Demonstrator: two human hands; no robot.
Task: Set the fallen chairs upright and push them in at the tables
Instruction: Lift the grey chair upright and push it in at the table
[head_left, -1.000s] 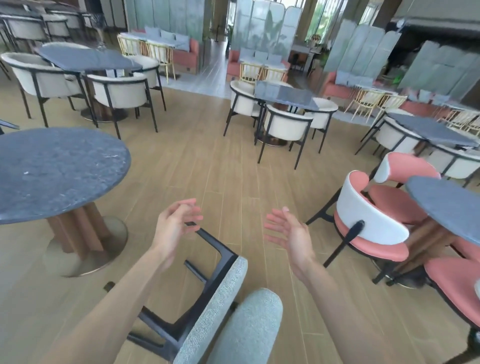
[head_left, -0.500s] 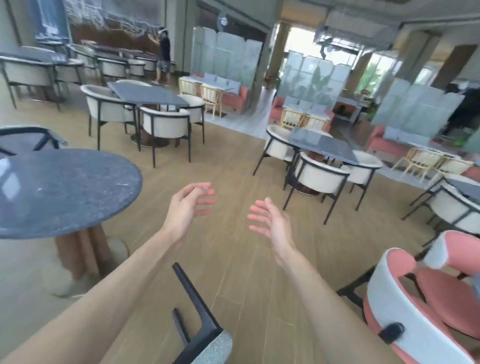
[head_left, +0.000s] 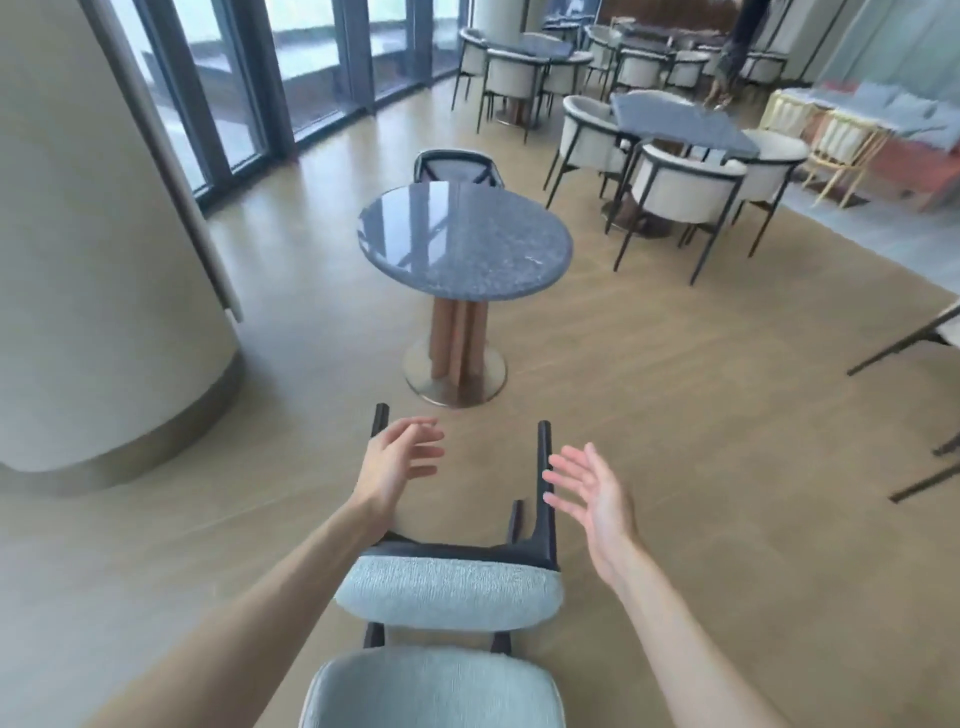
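A chair (head_left: 447, 587) lies tipped over on the wood floor (head_left: 675, 415), right in front of the person. Its pale blue seat faces up toward the camera and its dark legs (head_left: 543, 483) point away, toward a round bench (head_left: 462, 244) with a shiny grey top. The chair's back is at the very bottom of the view, near the person's body. The chair is near the round bench but not touching it.

The left hand (head_left: 400, 462) hangs over the left side of the chair, close to one dark leg. Its grip is released, with fingers spread and curled a little. The right hand (head_left: 592, 493) is just beside the other dark leg. Its grip is released too, palm showing and fingers wide. Neither hand has hold of anything.

So the step in hand looks like the reach for this fallen chair, before any lift. The next move probably calls for both hands to go down and take hold of the frame or the seat, one on each side. Then the chair has to swing up so its legs land on the floor. After that it can slide in under the round bench, where another dark chair (head_left: 457, 166) already stands on the far side. More benches with white chairs (head_left: 685, 192) stand farther off to the right
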